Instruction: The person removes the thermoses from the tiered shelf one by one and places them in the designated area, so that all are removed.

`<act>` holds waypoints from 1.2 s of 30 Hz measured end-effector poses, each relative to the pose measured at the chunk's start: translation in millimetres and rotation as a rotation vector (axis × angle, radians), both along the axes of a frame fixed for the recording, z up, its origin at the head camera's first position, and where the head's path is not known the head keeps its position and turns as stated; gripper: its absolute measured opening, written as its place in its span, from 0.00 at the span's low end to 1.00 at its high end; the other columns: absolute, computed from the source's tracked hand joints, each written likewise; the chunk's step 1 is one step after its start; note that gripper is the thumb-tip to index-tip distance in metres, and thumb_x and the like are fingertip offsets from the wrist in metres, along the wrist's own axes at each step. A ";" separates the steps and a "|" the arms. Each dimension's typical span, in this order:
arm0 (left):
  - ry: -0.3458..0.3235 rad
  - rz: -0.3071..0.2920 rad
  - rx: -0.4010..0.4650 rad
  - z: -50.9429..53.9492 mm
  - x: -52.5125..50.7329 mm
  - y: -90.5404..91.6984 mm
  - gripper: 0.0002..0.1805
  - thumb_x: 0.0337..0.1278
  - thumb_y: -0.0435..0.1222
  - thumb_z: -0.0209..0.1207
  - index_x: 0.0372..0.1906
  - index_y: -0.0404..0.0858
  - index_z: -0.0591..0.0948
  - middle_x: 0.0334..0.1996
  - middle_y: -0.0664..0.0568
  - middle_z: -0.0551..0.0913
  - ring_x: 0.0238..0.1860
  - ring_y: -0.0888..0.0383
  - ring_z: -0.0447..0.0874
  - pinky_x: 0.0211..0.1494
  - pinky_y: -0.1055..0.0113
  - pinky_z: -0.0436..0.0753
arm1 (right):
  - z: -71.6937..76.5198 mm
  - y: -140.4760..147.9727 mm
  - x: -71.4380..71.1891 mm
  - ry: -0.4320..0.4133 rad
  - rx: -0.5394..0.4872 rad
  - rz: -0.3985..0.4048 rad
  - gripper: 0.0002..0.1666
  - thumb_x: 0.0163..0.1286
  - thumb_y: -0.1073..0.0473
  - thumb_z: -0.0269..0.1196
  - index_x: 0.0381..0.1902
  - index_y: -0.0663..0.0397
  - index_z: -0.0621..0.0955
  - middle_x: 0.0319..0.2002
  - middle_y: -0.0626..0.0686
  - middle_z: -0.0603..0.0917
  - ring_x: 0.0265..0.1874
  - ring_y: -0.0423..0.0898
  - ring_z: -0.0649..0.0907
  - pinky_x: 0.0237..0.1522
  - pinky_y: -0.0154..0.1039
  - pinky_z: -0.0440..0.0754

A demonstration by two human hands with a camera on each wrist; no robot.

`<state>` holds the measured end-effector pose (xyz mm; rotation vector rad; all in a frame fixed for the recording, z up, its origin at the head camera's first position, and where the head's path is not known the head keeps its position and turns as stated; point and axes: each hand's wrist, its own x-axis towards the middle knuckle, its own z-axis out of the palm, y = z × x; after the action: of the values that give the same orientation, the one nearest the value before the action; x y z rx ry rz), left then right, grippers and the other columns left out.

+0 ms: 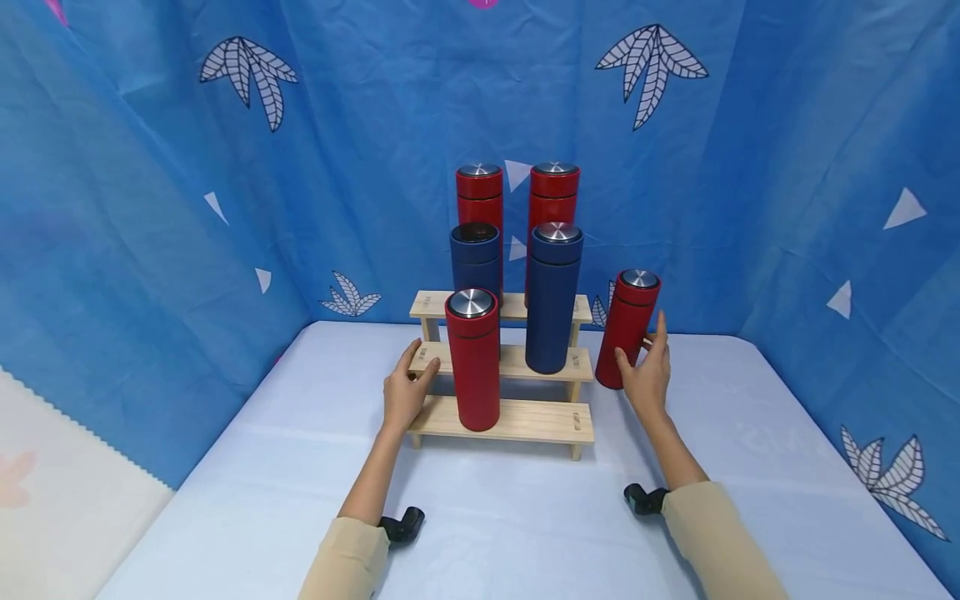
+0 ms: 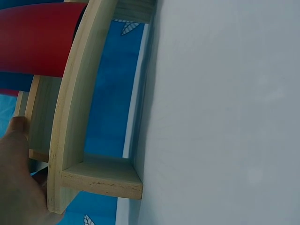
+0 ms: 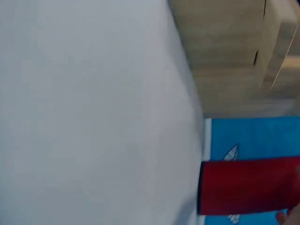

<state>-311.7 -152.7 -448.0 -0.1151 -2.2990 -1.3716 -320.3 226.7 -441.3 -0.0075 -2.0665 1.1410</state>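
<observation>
A three-step wooden stand (image 1: 536,419) carries several vacuum flasks. At its left end my left hand (image 1: 405,396) grips the middle step, with the thumb at the step's front edge in the left wrist view. Off the stand's right side, my right hand (image 1: 648,377) holds a red flask (image 1: 628,329) that leans slightly. Its base is close to the white table; whether it touches cannot be told. A red flask (image 1: 474,367) stands on the bottom step. Two blue flasks, one left (image 1: 472,267) and one right (image 1: 553,308), occupy the middle step.
Two more red flasks, left (image 1: 480,196) and right (image 1: 553,196), rise from the top step, partly hidden by those in front. The stand rests on a white-covered table (image 1: 510,525). Blue patterned cloth (image 1: 420,108) hangs behind and at both sides.
</observation>
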 end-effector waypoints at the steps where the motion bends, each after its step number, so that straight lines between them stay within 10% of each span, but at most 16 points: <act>1: 0.001 0.001 -0.001 -0.1 -0.1 0.0 0.36 0.55 0.57 0.57 0.66 0.44 0.67 0.51 0.38 0.77 0.28 0.54 0.73 0.28 0.65 0.70 | 2.5 -3.8 4.9 0.006 -0.014 -0.019 0.52 0.60 0.64 0.64 0.73 0.44 0.46 0.57 0.64 0.67 0.56 0.58 0.69 0.53 0.60 0.68; 8: -0.005 0.008 -0.003 -0.4 0.8 0.2 0.35 0.56 0.56 0.56 0.66 0.44 0.67 0.41 0.40 0.80 0.23 0.56 0.69 0.23 0.67 0.66 | 37.0 -55.7 46.3 0.285 -0.093 -0.016 0.29 0.60 0.68 0.61 0.59 0.61 0.67 0.54 0.59 0.73 0.56 0.50 0.70 0.56 0.51 0.67; 15: 0.000 -0.003 -0.002 -1.1 1.2 0.4 0.35 0.56 0.56 0.56 0.66 0.44 0.67 0.48 0.40 0.79 0.26 0.54 0.72 0.26 0.65 0.69 | 75.9 -122.8 81.9 0.561 -0.039 0.280 0.26 0.53 0.77 0.61 0.51 0.74 0.70 0.46 0.68 0.77 0.46 0.58 0.77 0.53 0.41 0.72; 21: 0.000 0.006 -0.010 -1.3 1.1 1.4 0.35 0.56 0.57 0.55 0.66 0.45 0.67 0.48 0.41 0.79 0.27 0.53 0.72 0.27 0.64 0.69 | 54.1 -159.4 75.8 0.340 0.046 0.492 0.49 0.56 0.62 0.68 0.70 0.58 0.55 0.58 0.59 0.71 0.54 0.54 0.73 0.49 0.53 0.75; 27: 0.004 0.014 -0.020 -2.7 0.1 1.4 0.34 0.57 0.57 0.55 0.65 0.45 0.68 0.52 0.40 0.77 0.33 0.50 0.75 0.34 0.59 0.74 | 34.0 -182.0 73.3 0.130 0.142 0.537 0.62 0.54 0.50 0.70 0.73 0.47 0.42 0.60 0.56 0.69 0.54 0.49 0.74 0.47 0.45 0.77; 36: -0.011 0.015 -0.008 -3.9 0.1 0.4 0.35 0.55 0.59 0.54 0.66 0.47 0.67 0.57 0.41 0.74 0.41 0.46 0.79 0.43 0.52 0.78 | 25.7 -182.2 72.8 0.146 0.147 0.501 0.62 0.50 0.54 0.73 0.73 0.44 0.46 0.59 0.54 0.71 0.47 0.47 0.78 0.40 0.39 0.80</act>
<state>-311.6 -152.4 -451.9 -0.0920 -2.3101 -1.3590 -247.5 44.5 -415.5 0.6786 -2.0705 1.2287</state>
